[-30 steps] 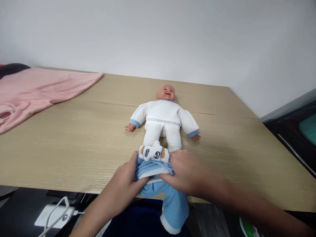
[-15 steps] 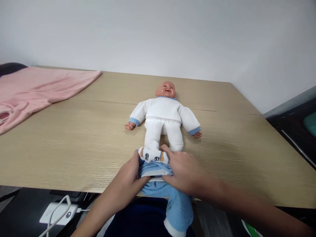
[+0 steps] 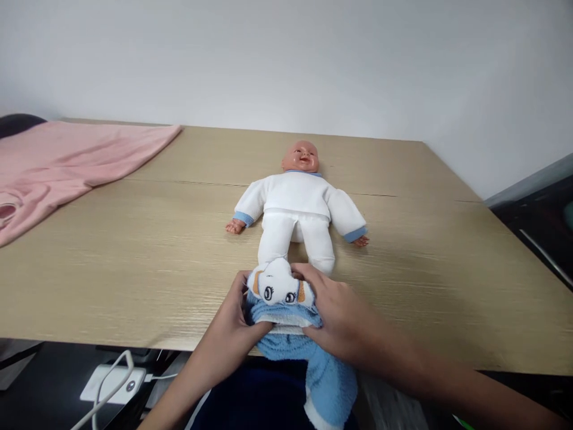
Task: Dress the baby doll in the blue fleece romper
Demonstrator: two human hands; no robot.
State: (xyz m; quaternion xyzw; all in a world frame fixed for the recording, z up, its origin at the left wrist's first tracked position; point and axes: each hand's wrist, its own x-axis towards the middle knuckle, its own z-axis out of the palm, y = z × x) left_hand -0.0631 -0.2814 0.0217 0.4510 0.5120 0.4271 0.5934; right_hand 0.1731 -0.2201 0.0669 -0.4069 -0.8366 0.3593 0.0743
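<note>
A baby doll point(image 3: 299, 203) in a white suit with blue cuffs lies on its back on the wooden table point(image 3: 134, 251), head toward the wall. At its feet I hold a bunched blue fleece garment point(image 3: 286, 310) with a white patch showing embroidered eyes. My left hand point(image 3: 235, 316) pinches the garment's left side. On the right side my right hand point(image 3: 333, 313) grips it, fingers curled over the top by the doll's right leg. One blue leg of the garment point(image 3: 329, 382) hangs over the table's front edge.
A pink cloth point(image 3: 62, 164) is spread over the table's far left corner. Below the front edge lie a white power strip point(image 3: 119, 385) and cable. A dark surface stands to the right of the table.
Both hands have pushed the bunched garment a little farther up toward the doll's legs, and more of the white patch with eyes now shows.
</note>
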